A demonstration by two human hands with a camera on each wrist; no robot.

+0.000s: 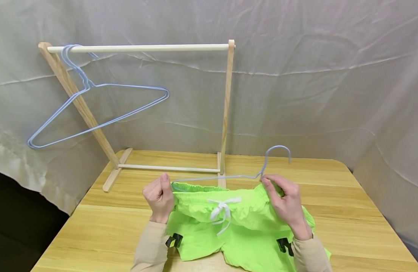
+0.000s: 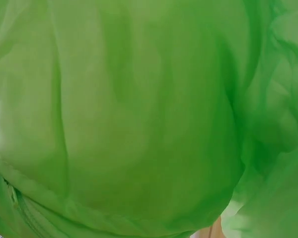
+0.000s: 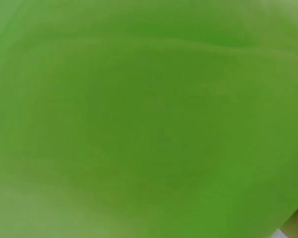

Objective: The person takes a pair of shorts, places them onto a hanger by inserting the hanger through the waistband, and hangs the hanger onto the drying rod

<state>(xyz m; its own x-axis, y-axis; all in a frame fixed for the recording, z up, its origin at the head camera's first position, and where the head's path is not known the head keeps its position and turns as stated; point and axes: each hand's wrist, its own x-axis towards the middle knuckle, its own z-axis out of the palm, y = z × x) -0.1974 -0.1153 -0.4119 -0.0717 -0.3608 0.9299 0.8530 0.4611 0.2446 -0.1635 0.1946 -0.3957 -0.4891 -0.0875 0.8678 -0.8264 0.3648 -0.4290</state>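
Observation:
Neon-green shorts (image 1: 249, 215) with a white drawstring bow (image 1: 223, 210) are held up by the waistband over the table. My left hand (image 1: 160, 196) grips the waistband's left end, fingers curled and thumb up. On the other side my right hand (image 1: 286, 196) pinches the waistband, its fingertips right at the neck of a blue wire hanger (image 1: 265, 162). The hanger's hook points up, and one arm reaches left into the waist opening; its other arm is hidden by cloth and hand. Green fabric fills the left wrist view (image 2: 139, 109) and the right wrist view (image 3: 149, 119), hiding both hands there.
A wooden rack (image 1: 225, 105) with a white top rail (image 1: 141, 48) stands at the back left of the wooden table (image 1: 351, 211). Several blue hangers (image 1: 127, 113) hang together at the rail's left end. Grey cloth (image 1: 314, 75) drapes behind the table.

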